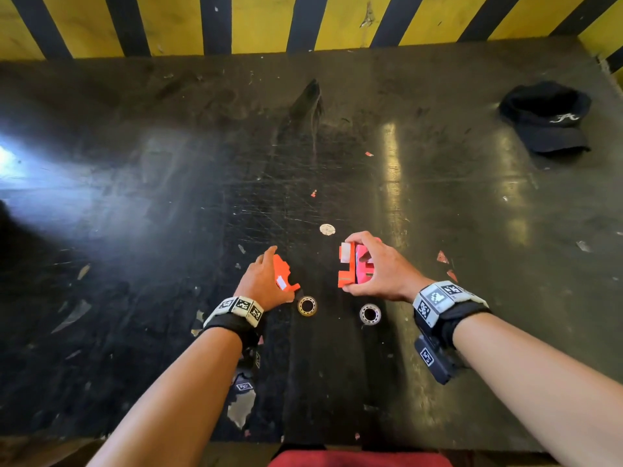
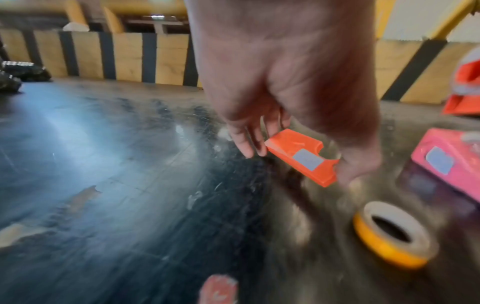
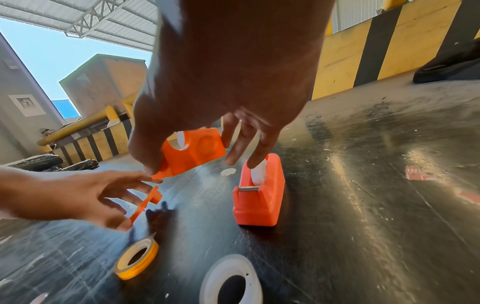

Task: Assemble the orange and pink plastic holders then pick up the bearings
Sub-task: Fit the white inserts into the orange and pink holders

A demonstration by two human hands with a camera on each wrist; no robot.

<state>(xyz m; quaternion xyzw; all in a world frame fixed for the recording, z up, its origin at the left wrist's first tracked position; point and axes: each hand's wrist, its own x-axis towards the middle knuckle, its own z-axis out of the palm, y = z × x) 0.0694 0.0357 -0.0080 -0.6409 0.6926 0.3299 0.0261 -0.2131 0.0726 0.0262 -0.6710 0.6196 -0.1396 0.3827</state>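
Observation:
My left hand [image 1: 269, 274] pinches a flat orange plate [image 2: 302, 158] with a grey sticker between thumb and fingers, tilted just above the table. My right hand [image 1: 371, 261] grips the orange holder body [image 3: 193, 152] by thumb and forefinger, lifted and tilted. Another fingertip of that hand touches the top of the pink holder [image 3: 259, 193], which stands upright on the table beside it. Two bearings lie flat near the front of the table between my wrists: a yellow-rimmed bearing [image 1: 307, 305] close to my left thumb and a white bearing [image 1: 370, 313] below my right hand.
The dark scratched table [image 1: 168, 214] is backed by a yellow-and-black striped wall [image 1: 269, 21]. A black cap [image 1: 546, 117] lies at the far right. A small round white sticker [image 1: 327, 229] and red paint flakes lie near the holders.

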